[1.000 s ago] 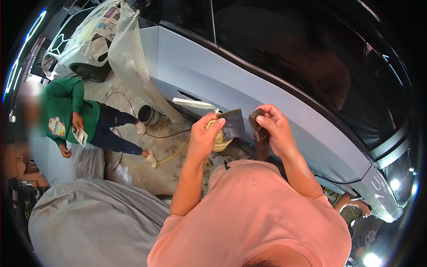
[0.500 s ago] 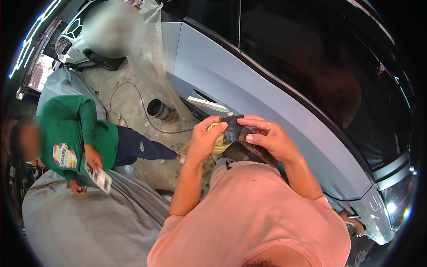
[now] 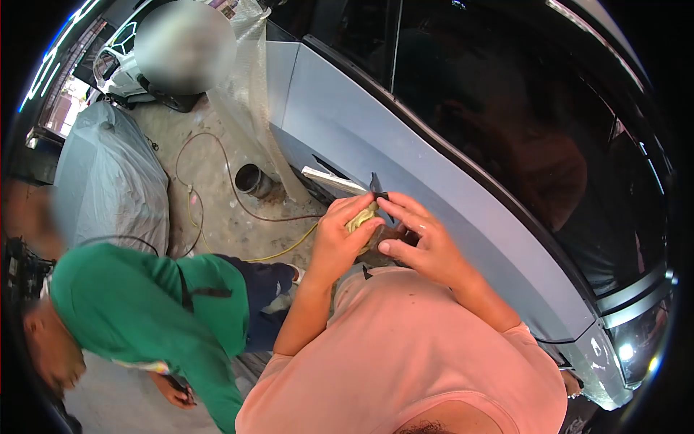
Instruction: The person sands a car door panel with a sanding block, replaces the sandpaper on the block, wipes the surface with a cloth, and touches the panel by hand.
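Note:
Above my waist, close to the grey car door panel [image 3: 376, 130], my two hands meet at the fingertips. Between them is a small dark piece of sandpaper [image 3: 375, 185], seen nearly edge-on. My left hand [image 3: 341, 235] is closed on its near side. The fingertips of my right hand [image 3: 426, 242] pinch it from the other side, with the thumb held lower. A dark brown piece shows partly under my right palm; I cannot tell its kind. Behind my left fingers is a yellowish bundle [image 3: 361, 217], mostly covered.
At left, a person in a green top [image 3: 137, 296] bends over a grey cover. A black bucket [image 3: 253, 179] stands on the floor beside a red hose [image 3: 224, 155] and a yellow hose [image 3: 285, 249]. Plastic sheeting [image 3: 242, 94] hangs by the car; a covered object [image 3: 112, 181] stands beyond.
The sandpaper has turned from face-on to nearly edge-on, and my hands have come closer together. The person in green has moved nearer and bent down; the printed sheet they held is out of sight.

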Demonstrator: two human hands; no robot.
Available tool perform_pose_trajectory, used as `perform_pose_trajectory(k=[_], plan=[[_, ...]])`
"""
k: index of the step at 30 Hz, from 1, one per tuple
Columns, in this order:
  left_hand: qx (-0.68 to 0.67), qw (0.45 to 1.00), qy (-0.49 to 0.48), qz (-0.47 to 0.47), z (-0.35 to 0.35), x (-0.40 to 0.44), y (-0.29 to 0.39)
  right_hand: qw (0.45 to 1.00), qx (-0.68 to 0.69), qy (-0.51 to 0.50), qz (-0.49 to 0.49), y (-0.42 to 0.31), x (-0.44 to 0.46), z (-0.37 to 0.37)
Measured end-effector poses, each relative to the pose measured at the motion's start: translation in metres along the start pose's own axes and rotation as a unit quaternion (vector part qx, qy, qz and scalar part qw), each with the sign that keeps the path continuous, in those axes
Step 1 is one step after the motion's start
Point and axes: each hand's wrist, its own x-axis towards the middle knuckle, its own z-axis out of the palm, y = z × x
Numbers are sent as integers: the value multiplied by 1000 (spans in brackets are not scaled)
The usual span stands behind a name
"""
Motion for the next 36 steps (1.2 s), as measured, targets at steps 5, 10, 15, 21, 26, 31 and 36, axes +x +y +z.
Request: perform_pose_trajectory(k=[5, 10, 15, 21, 26, 31, 36], plan=[[-112, 985, 12, -128, 0, -8, -4, 995, 68, -78, 5, 0, 3, -9], [-133, 980, 32, -147, 3, -17, -1, 981, 146, -116, 49, 8, 4, -8], [-236, 947, 62, -207, -3, -30, -9, 966, 220, -111, 82, 3, 3, -10], [-286, 933, 38, -215, -28, -45, -17, 970, 224, -86, 51, 14, 2, -17], [-240, 954, -10, -180, -39, -54, -15, 973, 176, -134, 68, 6, 0, -15], [-209, 966, -1, -152, -41, -53, -12, 978, 135, -142, 76, 12, -2, -10], [-43, 993, 90, -61, -33, -46, -1, 990, 86, -73, 86, 10, -3, -4]])
